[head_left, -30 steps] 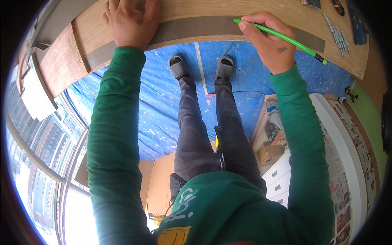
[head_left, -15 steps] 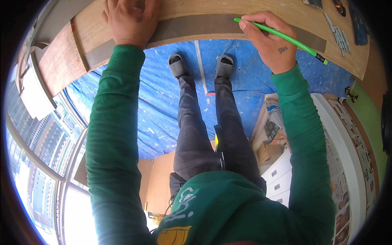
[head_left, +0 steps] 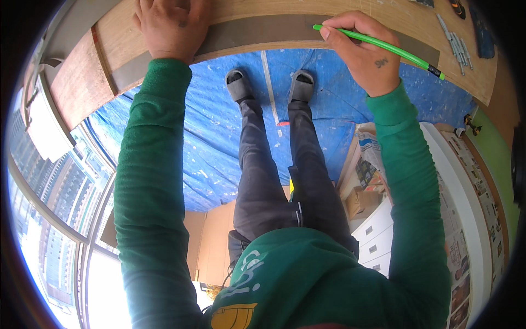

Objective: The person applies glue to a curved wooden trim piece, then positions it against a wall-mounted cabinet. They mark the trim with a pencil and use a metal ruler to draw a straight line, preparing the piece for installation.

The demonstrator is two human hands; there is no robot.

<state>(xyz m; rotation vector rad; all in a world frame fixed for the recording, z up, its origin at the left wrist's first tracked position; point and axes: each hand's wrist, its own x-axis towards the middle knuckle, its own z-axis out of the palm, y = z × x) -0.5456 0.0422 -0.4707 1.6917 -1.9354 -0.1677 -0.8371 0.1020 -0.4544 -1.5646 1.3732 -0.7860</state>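
Note:
My left hand (head_left: 172, 30) rests palm down on the wooden board (head_left: 285, 10) at the top of the view, over a dark grey-brown strip (head_left: 268, 30) along its near edge. Its fingers reach forward and are partly cut off by the frame; no object shows in them. In my right hand (head_left: 364, 52), a slim bright green pencil (head_left: 392, 49) with a black band near its back end is pinched between thumb and fingers. The pencil slants, its front end over the strip to the left; whether it touches is hard to tell.
Several metal rods (head_left: 457, 49) lie on the board at the far right, beside a dark blue item (head_left: 483, 35). Blue sheeting (head_left: 208, 148) covers the floor under my feet. White drawers (head_left: 375, 238) stand at the right, windows (head_left: 49, 230) at the left.
Both hands sit very slightly higher in the view. The pencil's back end has shifted a little up and to the right; its front end stays over the strip.

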